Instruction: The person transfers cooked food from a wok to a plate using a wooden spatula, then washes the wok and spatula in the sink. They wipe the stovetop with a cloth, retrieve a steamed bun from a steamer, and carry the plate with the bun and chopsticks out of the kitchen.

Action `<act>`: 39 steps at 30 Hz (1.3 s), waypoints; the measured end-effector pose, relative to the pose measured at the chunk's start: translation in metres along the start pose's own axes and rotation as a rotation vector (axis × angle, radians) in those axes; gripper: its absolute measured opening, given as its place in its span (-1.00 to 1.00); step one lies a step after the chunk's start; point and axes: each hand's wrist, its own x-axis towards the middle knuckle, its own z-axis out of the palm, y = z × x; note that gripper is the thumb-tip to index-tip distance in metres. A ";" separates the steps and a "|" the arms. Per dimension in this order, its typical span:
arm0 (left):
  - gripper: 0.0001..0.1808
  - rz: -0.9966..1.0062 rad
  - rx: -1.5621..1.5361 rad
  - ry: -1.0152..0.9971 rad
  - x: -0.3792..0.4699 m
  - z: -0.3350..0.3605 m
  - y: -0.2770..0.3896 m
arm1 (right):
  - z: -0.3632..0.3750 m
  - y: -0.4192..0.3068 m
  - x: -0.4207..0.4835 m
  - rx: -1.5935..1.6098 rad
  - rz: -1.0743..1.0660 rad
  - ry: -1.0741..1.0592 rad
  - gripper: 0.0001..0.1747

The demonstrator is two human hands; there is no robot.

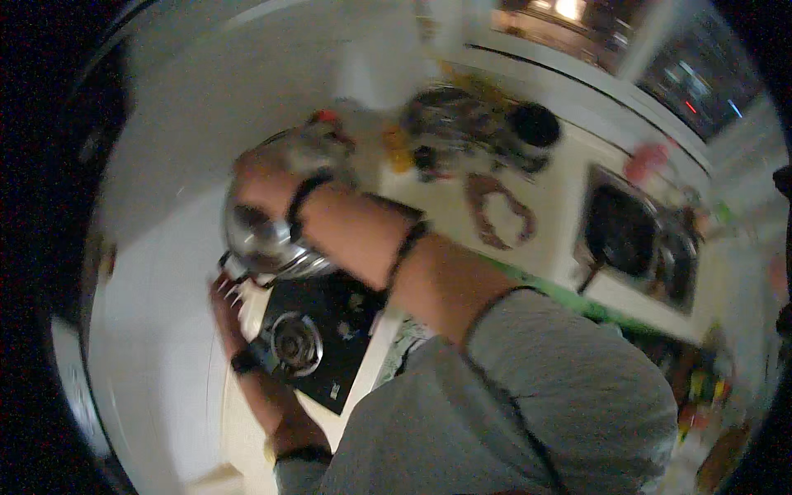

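Observation:
A shiny metal pot [284,247] stands at the far part of a black gas stove [334,340]. My right hand [263,173] reaches over the pot's top; whether it holds the lid or something else is blurred. At the pot's near left side is my left hand [230,294], its fingers beside a dark handle; I cannot tell if they grip it. Nearer to me, a round burner [297,343] shows bare on the stove. Behind my right wrist stands a blurred container with a red top [325,117].
A cream counter [557,210] holds a brown ring-shaped thing [501,213], an orange-yellow jar [397,148] and a cluster of dark and metal kitchenware [458,117]. Farther right are a metal sink [674,266] with a dark pan [622,229] and a pink thing [646,161].

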 end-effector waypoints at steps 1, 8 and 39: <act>-0.30 0.021 0.030 -0.001 -0.003 0.007 -0.003 | 0.001 0.009 -0.001 0.113 -0.088 0.116 -0.87; -0.59 -0.081 -0.583 -0.312 0.036 0.023 -0.011 | -0.041 0.037 0.021 0.287 0.213 0.009 -0.32; -0.38 0.371 0.119 -0.132 0.074 -0.003 -0.037 | -0.345 0.179 -0.407 -0.501 1.220 0.087 -0.31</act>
